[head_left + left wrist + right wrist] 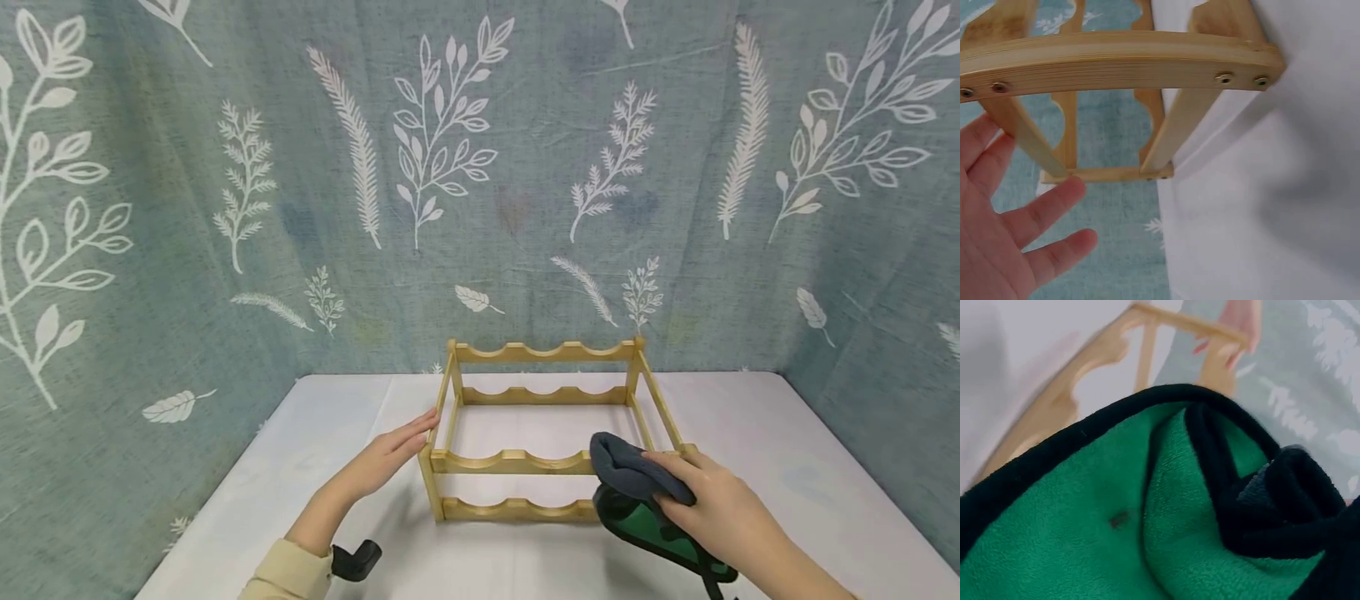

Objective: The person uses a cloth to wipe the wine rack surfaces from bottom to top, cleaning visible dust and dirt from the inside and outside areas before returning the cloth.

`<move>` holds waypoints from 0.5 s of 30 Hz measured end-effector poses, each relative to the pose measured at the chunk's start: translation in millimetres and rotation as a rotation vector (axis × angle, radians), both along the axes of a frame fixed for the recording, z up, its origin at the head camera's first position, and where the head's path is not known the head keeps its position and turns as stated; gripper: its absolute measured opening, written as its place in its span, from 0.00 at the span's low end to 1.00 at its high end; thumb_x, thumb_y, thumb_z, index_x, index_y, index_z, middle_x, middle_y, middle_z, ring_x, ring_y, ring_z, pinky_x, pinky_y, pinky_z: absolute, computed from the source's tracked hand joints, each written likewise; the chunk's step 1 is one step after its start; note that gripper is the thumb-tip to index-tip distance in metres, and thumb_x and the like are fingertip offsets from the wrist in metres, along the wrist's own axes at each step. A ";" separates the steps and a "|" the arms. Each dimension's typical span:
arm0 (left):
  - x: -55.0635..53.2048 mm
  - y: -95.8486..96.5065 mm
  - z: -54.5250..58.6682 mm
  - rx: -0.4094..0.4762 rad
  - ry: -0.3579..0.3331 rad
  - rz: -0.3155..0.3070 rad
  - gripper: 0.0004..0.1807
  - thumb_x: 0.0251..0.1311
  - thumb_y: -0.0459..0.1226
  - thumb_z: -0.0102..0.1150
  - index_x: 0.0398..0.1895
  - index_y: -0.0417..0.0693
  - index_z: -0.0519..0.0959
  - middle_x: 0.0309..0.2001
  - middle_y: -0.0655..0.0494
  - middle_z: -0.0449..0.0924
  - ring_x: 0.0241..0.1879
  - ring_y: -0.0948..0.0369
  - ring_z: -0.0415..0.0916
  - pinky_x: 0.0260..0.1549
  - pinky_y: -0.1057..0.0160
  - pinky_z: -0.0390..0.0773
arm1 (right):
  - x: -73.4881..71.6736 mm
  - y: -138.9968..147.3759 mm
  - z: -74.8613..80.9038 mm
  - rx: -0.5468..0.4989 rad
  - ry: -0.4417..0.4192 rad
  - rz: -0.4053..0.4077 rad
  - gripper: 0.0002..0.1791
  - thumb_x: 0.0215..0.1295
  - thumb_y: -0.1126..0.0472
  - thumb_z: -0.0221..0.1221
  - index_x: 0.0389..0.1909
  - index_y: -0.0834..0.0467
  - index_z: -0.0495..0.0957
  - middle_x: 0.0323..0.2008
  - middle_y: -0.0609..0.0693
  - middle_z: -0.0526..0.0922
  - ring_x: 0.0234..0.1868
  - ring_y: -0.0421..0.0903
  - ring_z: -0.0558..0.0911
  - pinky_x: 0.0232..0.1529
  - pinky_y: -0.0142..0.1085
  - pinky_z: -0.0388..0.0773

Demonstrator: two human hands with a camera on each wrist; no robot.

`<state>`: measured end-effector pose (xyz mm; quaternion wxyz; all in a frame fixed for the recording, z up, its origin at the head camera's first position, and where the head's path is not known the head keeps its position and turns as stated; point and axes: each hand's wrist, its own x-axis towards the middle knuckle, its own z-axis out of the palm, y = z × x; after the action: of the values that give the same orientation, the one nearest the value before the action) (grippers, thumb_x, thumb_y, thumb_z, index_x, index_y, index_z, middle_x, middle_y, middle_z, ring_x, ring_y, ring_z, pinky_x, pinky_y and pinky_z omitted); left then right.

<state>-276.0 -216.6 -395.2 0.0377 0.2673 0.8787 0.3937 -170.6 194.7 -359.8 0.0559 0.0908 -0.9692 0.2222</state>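
A light wooden rack with scalloped rails (510, 462) stands on the white table, shown side-on in the left wrist view. My left hand (378, 462) rests its extended fingers against the rack's left side. From the left wrist view, those fingers (1054, 209) are spread, none curled round the wood. At the front right corner, my right hand (716, 504) grips a folded cleaning cloth (636, 468), grey on one face and green with black edging on the other. The cloth lies over the front top rail's right part. In the right wrist view its green face (1085, 519) hides the right fingers.
The white table (795, 467) extends around the rack. Behind it and at both sides hangs a blue-green curtain (525, 275) with white leaf prints. A black wrist device (357, 560) sits by the left sleeve (288, 573).
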 end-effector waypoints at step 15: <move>24.8 38.1 23.1 -0.294 0.519 0.154 0.18 0.62 0.41 0.53 0.54 0.46 0.75 0.55 0.50 0.76 0.57 0.45 0.69 0.58 0.40 0.60 | 13.9 76.7 11.8 -0.141 -0.022 -0.073 0.28 0.59 0.53 0.60 0.59 0.59 0.69 0.50 0.67 0.75 0.42 0.58 0.79 0.29 0.40 0.76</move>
<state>-251.1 -178.5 -372.1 -0.1798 0.2832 0.9241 0.1828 -156.7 271.4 -347.9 0.0598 0.0488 -0.9543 0.2886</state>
